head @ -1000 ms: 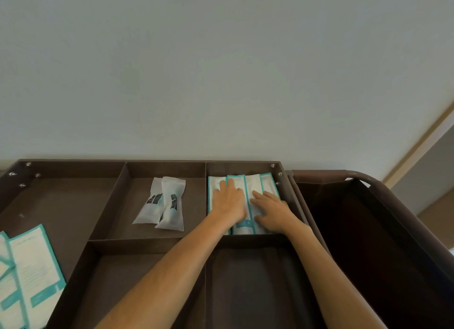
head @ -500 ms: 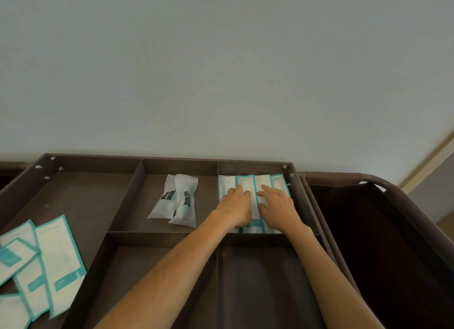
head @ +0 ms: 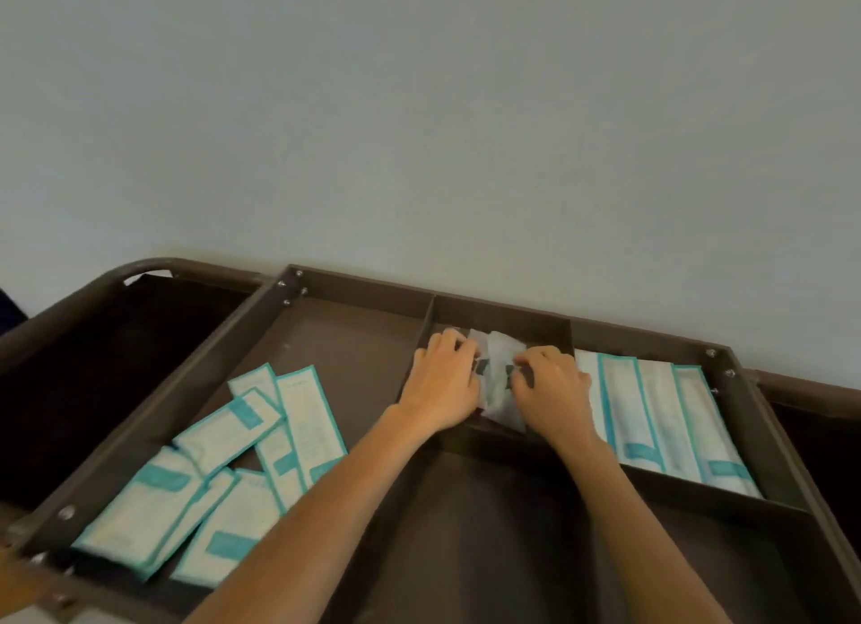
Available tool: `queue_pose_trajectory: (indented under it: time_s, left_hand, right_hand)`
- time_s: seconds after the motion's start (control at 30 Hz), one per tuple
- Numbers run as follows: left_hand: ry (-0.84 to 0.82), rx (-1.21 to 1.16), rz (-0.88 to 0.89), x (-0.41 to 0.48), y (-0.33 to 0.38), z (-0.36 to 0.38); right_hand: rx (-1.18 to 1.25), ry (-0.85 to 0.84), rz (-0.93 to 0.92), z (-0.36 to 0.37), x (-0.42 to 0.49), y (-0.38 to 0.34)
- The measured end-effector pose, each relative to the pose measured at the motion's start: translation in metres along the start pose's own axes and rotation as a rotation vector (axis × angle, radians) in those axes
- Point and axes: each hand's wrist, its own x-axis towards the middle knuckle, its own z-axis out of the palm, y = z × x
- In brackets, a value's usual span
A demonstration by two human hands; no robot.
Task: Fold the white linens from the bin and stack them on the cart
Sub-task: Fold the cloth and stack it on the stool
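From the head view, the brown cart (head: 358, 285) sits against a pale wall (head: 419, 110), its top tray split by dividers into compartments. Both arms reach across the near compartment (head: 489, 535) to the small middle compartment (head: 505, 315) at the back. There the left hand (head: 442, 383) and the right hand (head: 554, 390) lie close together, knuckles up and fingers curled, each gripping one side of the clear packets (head: 499, 374) that lie between them. The packets are translucent white with small dark marks; they lie on the compartment floor, their near ends touching the low divider in front of the wrists.

Just to the right of the right hand, beyond a divider, a neat row of teal-edged sachets (head: 652, 413) lies side by side, filling the right compartment. To the left of the left hand, the wide left compartment (head: 354, 344) holds a loose pile of sachets (head: 223, 465) of the same kind, overlapping at odd angles near its front.

A dark bag (head: 116, 358) hangs on the frame at the cart's left end and another dark bag (head: 820, 451) at the right end – both insides are too dark to tell what they hold, so where the linens lie cannot be told
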Motion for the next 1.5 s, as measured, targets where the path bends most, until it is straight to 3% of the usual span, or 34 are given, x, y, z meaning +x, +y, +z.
queue_pose_trajectory:
  time_s: [0.1, 0.23, 0.43, 0.6, 0.83, 1.03, 1.17, 1.4, 1.5]
  left_hand:
    - [0.024, 0.007, -0.088, -0.02, -0.042, -0.017]
    - [-0.006, 0.059, -0.205, -0.044, -0.094, -0.037]
    - [-0.158, 0.146, -0.371, -0.077, -0.163, -0.06]
    - [-0.289, 0.24, -0.431, -0.103, -0.209, -0.063]
    - [-0.263, 0.288, -0.392, -0.115, -0.225, -0.061]
    - [-0.201, 0.295, -0.272, -0.115, -0.227, -0.057]
    - [-0.229, 0.21, -0.163, -0.113, -0.231, -0.053]
    - [-0.043, 0.216, -0.234, -0.113, -0.232, -0.047]
    - [-0.049, 0.249, -0.225, -0.113, -0.23, -0.044]
  right_hand:
    - [-0.022, 0.095, -0.077, 0.018, -0.001, -0.045]
    - [0.112, 0.025, -0.19, 0.043, -0.001, -0.115]
    - [0.085, -0.266, -0.273, 0.086, -0.015, -0.186]
    - [-0.185, -0.521, -0.062, 0.118, -0.03, -0.22]
    - [-0.081, -0.437, 0.166, 0.129, -0.03, -0.229]
    - [0.112, -0.435, 0.162, 0.133, -0.028, -0.237]
    - [0.102, -0.441, 0.163, 0.144, -0.031, -0.244]
    - [0.145, -0.41, 0.205, 0.141, -0.032, -0.237]
    - [0.171, -0.403, 0.199, 0.142, -0.032, -0.235]
